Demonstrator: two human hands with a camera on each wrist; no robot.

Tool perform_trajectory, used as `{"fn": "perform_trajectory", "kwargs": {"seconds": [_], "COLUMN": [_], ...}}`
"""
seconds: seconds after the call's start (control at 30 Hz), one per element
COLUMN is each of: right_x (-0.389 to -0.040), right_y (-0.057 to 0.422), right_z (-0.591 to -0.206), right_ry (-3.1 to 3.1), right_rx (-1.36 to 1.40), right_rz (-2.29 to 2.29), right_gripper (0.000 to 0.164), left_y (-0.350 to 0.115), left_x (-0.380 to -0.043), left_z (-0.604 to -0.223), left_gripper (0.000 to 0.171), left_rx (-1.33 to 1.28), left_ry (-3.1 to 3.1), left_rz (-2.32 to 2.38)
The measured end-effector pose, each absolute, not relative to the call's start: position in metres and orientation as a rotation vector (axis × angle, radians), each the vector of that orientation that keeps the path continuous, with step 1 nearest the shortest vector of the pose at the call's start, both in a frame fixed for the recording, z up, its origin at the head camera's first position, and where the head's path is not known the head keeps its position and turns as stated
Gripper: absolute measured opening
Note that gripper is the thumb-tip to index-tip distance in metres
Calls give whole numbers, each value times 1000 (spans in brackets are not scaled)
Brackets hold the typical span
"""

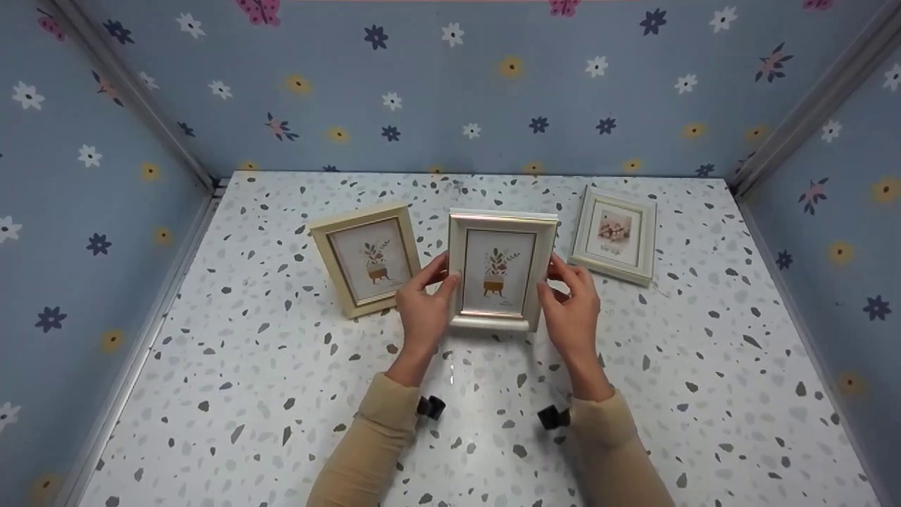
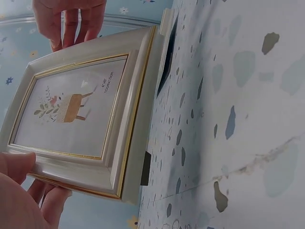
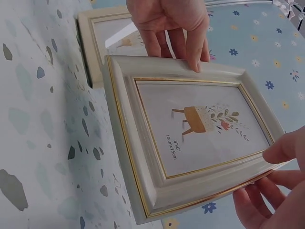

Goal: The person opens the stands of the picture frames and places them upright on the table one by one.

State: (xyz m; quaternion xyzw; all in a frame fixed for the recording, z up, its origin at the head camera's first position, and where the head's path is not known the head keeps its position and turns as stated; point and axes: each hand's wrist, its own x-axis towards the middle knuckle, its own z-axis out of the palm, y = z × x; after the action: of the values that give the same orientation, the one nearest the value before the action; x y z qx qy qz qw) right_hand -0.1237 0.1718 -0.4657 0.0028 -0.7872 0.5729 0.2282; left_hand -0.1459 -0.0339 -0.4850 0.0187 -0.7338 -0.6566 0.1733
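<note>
A white picture frame (image 1: 496, 322) with a gold inner edge and a potted-plant print is held up between both hands, facing the head camera. My left hand (image 1: 426, 303) grips its left side, thumb on the front and fingers behind. On the opposite side my right hand (image 1: 574, 303) pinches the border the same way. The left wrist view shows the white frame (image 2: 126, 143) tilted, its lower edge just over the table; whether it touches cannot be told. In the right wrist view the same frame (image 3: 138, 157) is gripped at both long sides.
A cream picture frame (image 1: 331, 260) with a similar print stands leaning back, left of the held one. Farther right, a smaller white frame (image 1: 647, 246) lies face up. The speckled table (image 1: 281, 422) is bounded by flowered blue panels (image 1: 436, 84).
</note>
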Motion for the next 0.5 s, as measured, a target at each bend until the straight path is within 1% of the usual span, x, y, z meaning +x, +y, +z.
{"fn": "perform_trajectory", "kwargs": {"seconds": [0.3, 0.5], "right_x": [-137, -152], "right_y": [175, 175], "right_z": [-460, -455], "right_ry": [-2268, -2282], "right_rx": [-57, -84], "right_rz": [1566, 1572], "right_gripper": [45, 46], "left_y": [-29, -28], "left_x": [-160, -174], "left_z": [-482, -479], "left_gripper": [37, 37], "left_rx": [35, 60], "left_ry": [-2124, -2145], "left_rz": [-1816, -1789]}}
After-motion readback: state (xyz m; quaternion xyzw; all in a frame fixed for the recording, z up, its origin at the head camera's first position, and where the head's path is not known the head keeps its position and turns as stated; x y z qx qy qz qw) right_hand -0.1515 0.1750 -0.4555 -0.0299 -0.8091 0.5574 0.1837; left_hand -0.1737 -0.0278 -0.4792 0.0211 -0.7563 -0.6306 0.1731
